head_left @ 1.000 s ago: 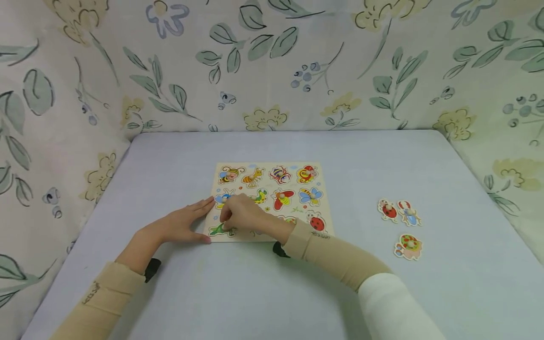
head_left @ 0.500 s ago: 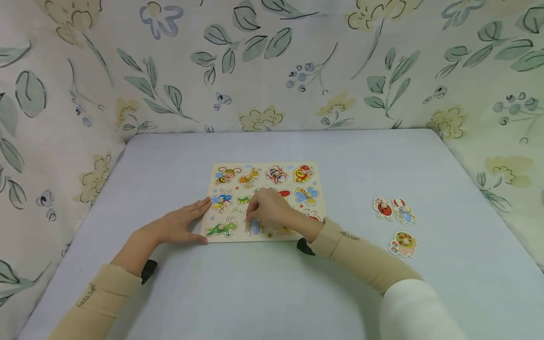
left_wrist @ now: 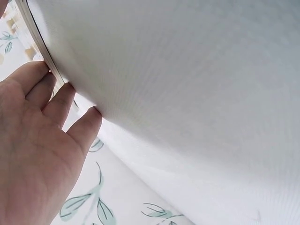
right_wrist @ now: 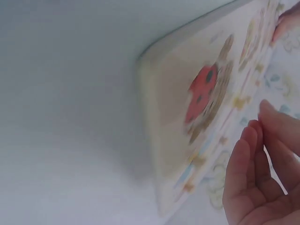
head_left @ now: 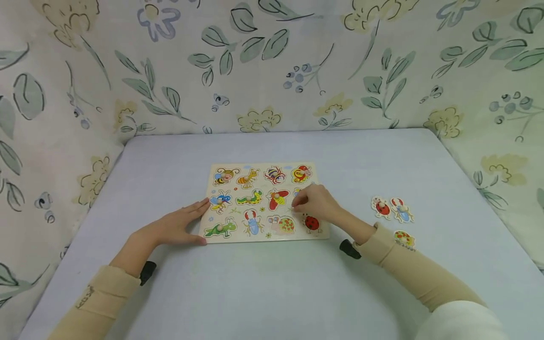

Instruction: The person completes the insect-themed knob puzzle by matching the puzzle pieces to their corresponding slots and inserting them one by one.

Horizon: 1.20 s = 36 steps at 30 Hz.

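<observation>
A wooden knob puzzle board [head_left: 299,231] with rows of colourful insects lies on the table. My left hand [head_left: 176,227] rests at its left edge; in the left wrist view the fingers [left_wrist: 86,126] touch the board's side. Over the board's right part hovers my right hand [head_left: 318,204], hiding much of a blue-winged insect piece. Its fingers [right_wrist: 239,164] bend loosely near the thumb, with nothing between them in the right wrist view. A green grasshopper piece [head_left: 220,228] sits at the board's lower left. Printed beetle [head_left: 252,224], snail and ladybug [head_left: 311,224] pictures fill the rest of that row.
Right of the board lie a loose ladybug piece [head_left: 381,208], a blue beetle piece [head_left: 401,211] and a snail piece [head_left: 403,238], the last partly covered by the right sleeve. Flower-patterned cloth [head_left: 263,71] rises behind the table.
My right hand has left the grasshopper piece and travelled right across the board, uncovering its lower row. The left hand stays at the left edge. The view has shifted slightly.
</observation>
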Available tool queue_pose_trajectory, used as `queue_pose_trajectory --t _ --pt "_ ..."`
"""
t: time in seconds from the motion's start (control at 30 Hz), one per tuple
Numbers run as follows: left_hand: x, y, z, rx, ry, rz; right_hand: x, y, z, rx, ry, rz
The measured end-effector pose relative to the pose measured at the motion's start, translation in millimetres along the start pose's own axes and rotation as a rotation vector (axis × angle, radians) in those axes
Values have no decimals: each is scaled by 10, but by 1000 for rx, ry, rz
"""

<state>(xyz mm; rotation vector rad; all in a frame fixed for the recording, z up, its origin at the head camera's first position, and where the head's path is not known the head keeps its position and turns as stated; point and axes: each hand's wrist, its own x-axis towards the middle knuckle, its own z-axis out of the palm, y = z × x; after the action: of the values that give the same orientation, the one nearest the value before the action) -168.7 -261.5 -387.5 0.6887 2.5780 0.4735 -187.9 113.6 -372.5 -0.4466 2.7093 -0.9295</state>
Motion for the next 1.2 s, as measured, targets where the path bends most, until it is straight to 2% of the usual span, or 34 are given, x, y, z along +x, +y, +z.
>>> queue_pose_trajectory --t 0.17,0.33,0.6,0.9,1.2 --pt "-7 21 -8 2 2 2 -155 209 -178 19 25 58" --pt "-4 10 -1 3 0 -6 -325 422 -333 22 71 81" --pt "-11 0 -9 1 6 -8 -561 704 -484 18 141 129" --pt "-5 21 -12 4 7 -7 -792 882 -663 13 191 185" --pt "0 11 -6 -3 2 -9 -909 1080 -817 -6 232 211"
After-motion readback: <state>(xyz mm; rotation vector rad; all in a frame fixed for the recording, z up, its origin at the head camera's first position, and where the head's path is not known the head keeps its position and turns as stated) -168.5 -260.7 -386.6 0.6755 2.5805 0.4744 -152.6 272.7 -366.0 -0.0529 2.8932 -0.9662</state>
